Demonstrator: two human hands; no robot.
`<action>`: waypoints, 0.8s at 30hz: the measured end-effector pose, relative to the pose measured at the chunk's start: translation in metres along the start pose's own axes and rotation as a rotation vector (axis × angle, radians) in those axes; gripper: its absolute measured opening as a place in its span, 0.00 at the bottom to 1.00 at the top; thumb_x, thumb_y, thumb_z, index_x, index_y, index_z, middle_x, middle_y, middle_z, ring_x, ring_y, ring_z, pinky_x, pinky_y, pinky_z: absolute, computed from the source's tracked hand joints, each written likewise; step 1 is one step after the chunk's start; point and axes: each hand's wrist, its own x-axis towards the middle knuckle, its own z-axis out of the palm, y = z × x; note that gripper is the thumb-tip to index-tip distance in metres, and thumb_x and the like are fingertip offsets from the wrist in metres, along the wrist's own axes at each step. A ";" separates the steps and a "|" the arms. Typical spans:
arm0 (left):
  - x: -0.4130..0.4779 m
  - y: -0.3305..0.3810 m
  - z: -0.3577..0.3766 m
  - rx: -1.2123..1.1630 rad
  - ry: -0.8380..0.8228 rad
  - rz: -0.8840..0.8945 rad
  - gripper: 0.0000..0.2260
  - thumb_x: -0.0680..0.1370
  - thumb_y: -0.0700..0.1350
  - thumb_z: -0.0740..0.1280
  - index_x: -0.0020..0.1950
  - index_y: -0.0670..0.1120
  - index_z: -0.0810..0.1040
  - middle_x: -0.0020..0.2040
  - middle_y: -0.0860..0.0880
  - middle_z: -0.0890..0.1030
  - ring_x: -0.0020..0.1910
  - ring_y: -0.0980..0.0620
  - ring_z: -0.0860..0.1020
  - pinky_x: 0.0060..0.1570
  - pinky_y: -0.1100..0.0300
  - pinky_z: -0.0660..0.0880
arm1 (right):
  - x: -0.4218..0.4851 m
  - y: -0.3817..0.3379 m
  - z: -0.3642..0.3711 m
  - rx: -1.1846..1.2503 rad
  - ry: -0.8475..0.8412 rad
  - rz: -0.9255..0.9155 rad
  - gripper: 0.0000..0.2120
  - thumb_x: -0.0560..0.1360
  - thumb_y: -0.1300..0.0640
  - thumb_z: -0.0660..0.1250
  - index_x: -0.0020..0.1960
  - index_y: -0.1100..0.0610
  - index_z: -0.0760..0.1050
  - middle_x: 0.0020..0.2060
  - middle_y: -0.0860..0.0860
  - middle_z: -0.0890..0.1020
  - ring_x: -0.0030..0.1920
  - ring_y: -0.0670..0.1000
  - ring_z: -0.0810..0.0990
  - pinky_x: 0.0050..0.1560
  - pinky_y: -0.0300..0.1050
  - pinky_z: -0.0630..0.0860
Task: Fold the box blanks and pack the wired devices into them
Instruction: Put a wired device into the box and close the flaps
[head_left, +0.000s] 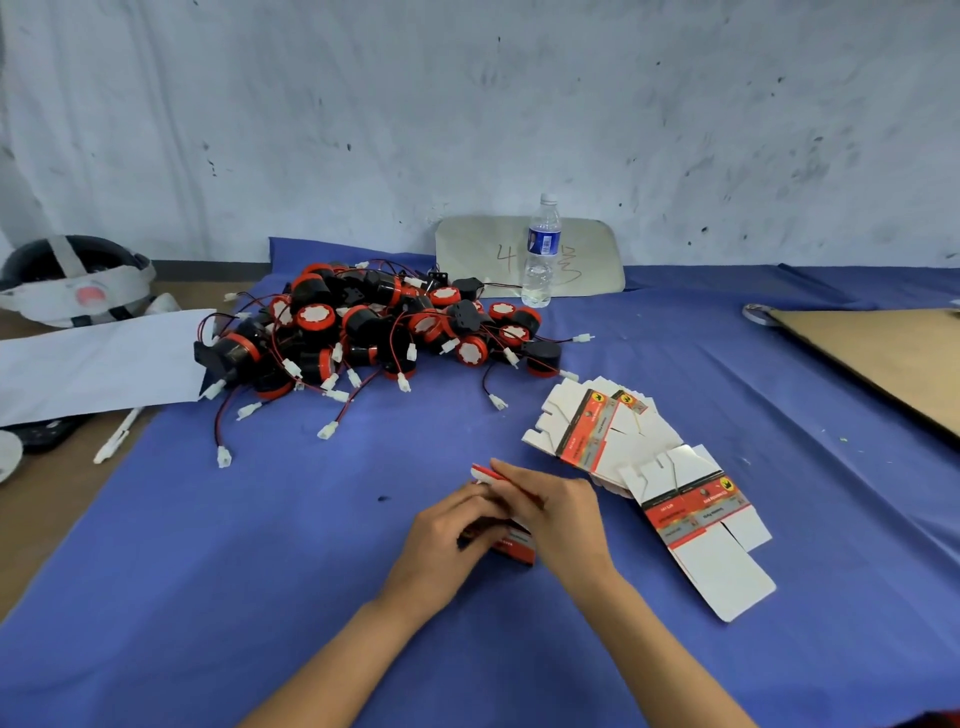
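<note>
Both hands are working on one small red-and-white cardboard box (511, 540) sitting on the blue table cloth (311, 545). The left hand (449, 538) is curled around the box's left side, gripping it, and the right hand (553, 514) is lying over the top with its fingers (506, 475) stretched out and pinching the white top flap (480, 474), which is sticking up at the far end. Can't tell if anything is inside the box, the hands are covering it.

Just to the right of the box, a fanned stack of flat white box blanks with red printed bands (654, 478) is lying on the cloth. Beyond the box, to the left, a big tangled pile of black-and-red round wired devices with white plugs (384, 327) is sitting, wires trailing toward the box.

Further back and a bit right of the box, a clear plastic water bottle (541, 249) is standing in front of a pale board with handwriting (478, 254). Far right of the box a brown cardboard sheet (883, 353) is lying, and far left a white paper sheet (98, 358) plus a dark helmet with grey straps (78, 275).
</note>
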 end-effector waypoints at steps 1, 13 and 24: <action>-0.002 0.001 -0.001 -0.007 0.008 -0.012 0.09 0.74 0.38 0.71 0.49 0.50 0.79 0.50 0.61 0.80 0.48 0.62 0.79 0.50 0.70 0.73 | -0.004 0.001 0.004 0.023 0.036 -0.022 0.09 0.76 0.52 0.69 0.55 0.44 0.82 0.47 0.41 0.85 0.46 0.38 0.82 0.55 0.35 0.74; -0.003 -0.006 -0.005 0.038 0.144 -0.185 0.24 0.68 0.46 0.78 0.56 0.62 0.70 0.56 0.62 0.68 0.49 0.60 0.74 0.47 0.71 0.72 | -0.021 0.015 0.015 -0.125 0.029 -0.208 0.14 0.77 0.56 0.68 0.62 0.50 0.79 0.60 0.36 0.73 0.64 0.40 0.69 0.73 0.49 0.53; 0.001 -0.004 -0.013 -0.207 0.052 -0.268 0.15 0.78 0.31 0.63 0.58 0.48 0.79 0.58 0.54 0.78 0.56 0.53 0.78 0.54 0.56 0.77 | -0.019 0.013 -0.001 -0.400 -0.276 -0.255 0.20 0.82 0.50 0.56 0.73 0.44 0.64 0.73 0.38 0.62 0.75 0.43 0.56 0.76 0.50 0.46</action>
